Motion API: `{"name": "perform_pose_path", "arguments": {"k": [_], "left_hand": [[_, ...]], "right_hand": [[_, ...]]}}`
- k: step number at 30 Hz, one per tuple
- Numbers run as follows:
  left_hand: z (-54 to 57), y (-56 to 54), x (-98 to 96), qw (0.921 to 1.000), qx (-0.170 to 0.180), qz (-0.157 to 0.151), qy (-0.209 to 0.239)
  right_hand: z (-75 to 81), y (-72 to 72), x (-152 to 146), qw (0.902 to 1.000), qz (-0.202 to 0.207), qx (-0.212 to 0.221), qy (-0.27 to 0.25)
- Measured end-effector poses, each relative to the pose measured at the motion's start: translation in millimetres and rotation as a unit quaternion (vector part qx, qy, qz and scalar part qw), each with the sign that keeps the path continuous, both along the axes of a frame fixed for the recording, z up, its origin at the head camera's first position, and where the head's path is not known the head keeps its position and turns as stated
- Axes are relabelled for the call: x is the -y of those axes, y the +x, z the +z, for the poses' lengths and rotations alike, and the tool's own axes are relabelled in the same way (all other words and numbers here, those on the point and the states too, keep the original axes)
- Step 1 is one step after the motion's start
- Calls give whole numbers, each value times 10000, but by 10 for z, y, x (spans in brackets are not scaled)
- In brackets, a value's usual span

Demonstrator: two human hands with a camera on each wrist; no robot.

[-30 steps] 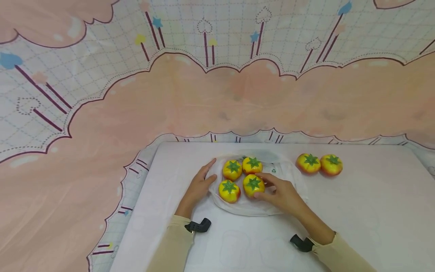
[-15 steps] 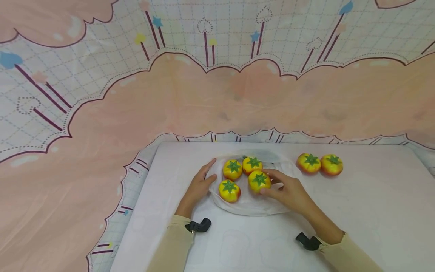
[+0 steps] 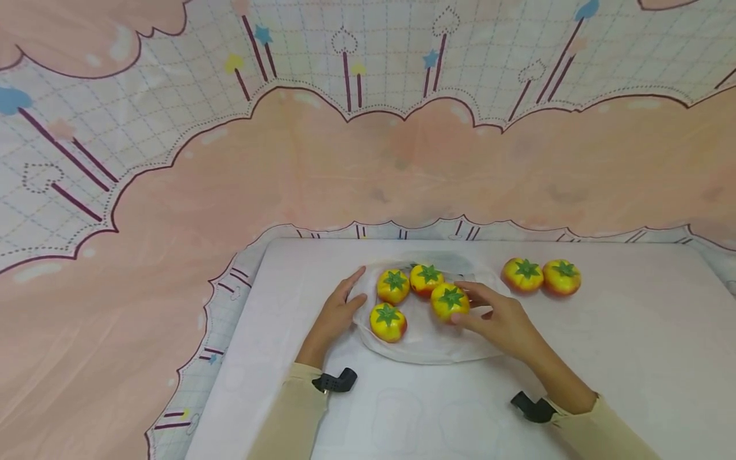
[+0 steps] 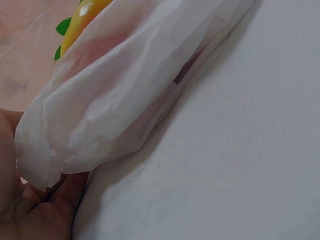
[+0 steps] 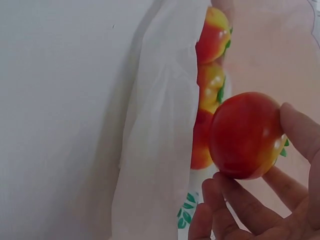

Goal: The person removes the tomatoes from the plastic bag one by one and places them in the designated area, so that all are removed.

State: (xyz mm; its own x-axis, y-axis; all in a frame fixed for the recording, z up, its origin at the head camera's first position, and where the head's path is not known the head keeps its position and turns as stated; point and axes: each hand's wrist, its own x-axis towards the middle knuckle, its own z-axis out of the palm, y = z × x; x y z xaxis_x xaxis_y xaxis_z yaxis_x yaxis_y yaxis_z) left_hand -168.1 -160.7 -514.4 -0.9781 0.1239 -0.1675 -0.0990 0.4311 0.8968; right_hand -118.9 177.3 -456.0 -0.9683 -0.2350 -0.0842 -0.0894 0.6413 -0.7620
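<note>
A white plastic bag (image 3: 402, 352) lies spread wide on the table with its mouth up. My left hand (image 3: 338, 313) holds its left rim, the plastic running between thumb and fingers in the left wrist view. Over the right part of the bag, my right hand (image 3: 500, 319) holds a yellow-and-red toy tomato (image 3: 450, 303) with a green star-shaped top, by thumb and fingertips. Inside the bag sit three more: one toy tomato (image 3: 393, 286) at back left, another toy tomato (image 3: 427, 280) behind the held one, and a third toy tomato (image 3: 388, 322) at front left.
Two toy tomatoes, one (image 3: 522, 275) beside the other (image 3: 561, 278), stand on the white table (image 3: 644, 332) to the right of the bag. A pink and white patterned cloth (image 3: 356, 166) hangs behind the table.
My right hand has moved right and slightly back, lifting the toy tomato away from the other three in the bag. My left hand stays at the rim.
</note>
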Motion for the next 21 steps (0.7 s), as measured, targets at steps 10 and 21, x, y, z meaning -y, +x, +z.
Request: {"name": "perform_pose_path", "arguments": {"k": [10,21], "left_hand": [[-13,-18,7,9999,-61,-69,47],[-1,0,15,9999,-51,-50,73]], "right_hand": [[90,15,-141,9999,-95,-21,-101],[158,28,-242,9998,-203,-46,-76]]}}
